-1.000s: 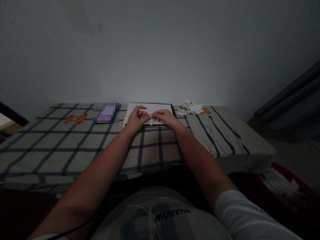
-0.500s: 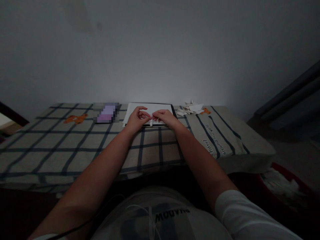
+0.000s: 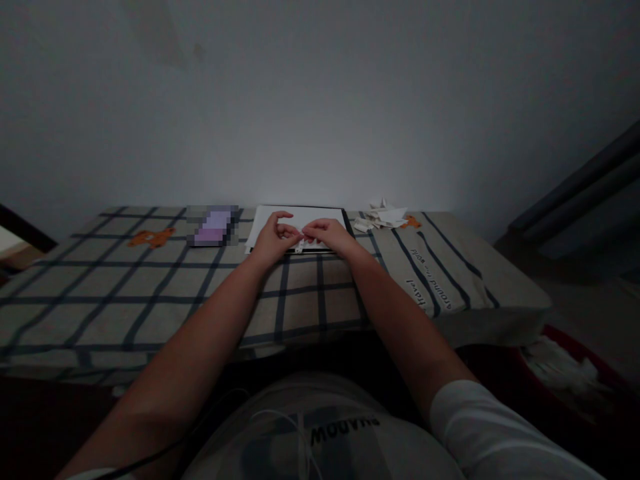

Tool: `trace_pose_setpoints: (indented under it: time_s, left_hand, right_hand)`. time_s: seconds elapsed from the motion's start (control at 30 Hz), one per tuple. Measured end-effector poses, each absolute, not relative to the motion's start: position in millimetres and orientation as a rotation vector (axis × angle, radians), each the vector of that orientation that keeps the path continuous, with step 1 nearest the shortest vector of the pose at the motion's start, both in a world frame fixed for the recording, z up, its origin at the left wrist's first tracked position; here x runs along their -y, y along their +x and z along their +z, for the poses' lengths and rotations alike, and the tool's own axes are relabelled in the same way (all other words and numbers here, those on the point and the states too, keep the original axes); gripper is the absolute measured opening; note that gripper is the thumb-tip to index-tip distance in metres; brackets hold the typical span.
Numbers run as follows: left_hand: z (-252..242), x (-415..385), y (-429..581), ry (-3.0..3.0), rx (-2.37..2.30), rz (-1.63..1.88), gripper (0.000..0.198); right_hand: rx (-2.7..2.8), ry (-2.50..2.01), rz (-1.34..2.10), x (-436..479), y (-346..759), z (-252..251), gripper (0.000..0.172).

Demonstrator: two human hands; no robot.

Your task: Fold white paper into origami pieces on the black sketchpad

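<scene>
My left hand (image 3: 274,239) and my right hand (image 3: 327,235) meet fingertip to fingertip over a stack of white paper (image 3: 305,212) with a dark board edge showing under it. Both are closed in a pinch on a narrow white paper strip (image 3: 300,247), whose lower end hangs below the fingertips. The fingers hide most of the strip, so its full shape cannot be made out. The left index finger arches up, apart from the pinch.
A blurred-out purple-screened phone (image 3: 214,227) lies left of the paper. Crumpled or folded white paper pieces (image 3: 383,216) sit to the right. A checked cloth (image 3: 165,293) covers the table, set against a wall. A red bin (image 3: 555,333) holding white scraps stands at lower right.
The fingertips have shifted slightly left, and the hanging end of the paper strip has tilted and moved a little left with them. The rest stays still.
</scene>
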State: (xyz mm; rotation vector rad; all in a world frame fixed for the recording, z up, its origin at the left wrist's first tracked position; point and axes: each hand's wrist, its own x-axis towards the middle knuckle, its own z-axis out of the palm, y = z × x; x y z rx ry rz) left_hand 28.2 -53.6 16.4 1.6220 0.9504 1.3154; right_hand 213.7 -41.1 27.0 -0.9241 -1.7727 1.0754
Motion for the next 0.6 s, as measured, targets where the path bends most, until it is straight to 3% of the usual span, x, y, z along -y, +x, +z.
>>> trace_pose_setpoints:
  time_s: [0.6]
  left_hand:
    - [11.3, 53.7, 25.4, 1.709, -1.111, 1.190, 0.045]
  right_hand:
    - [1.625, -1.059, 0.952, 40.3, 212.9, 32.5, 0.015]
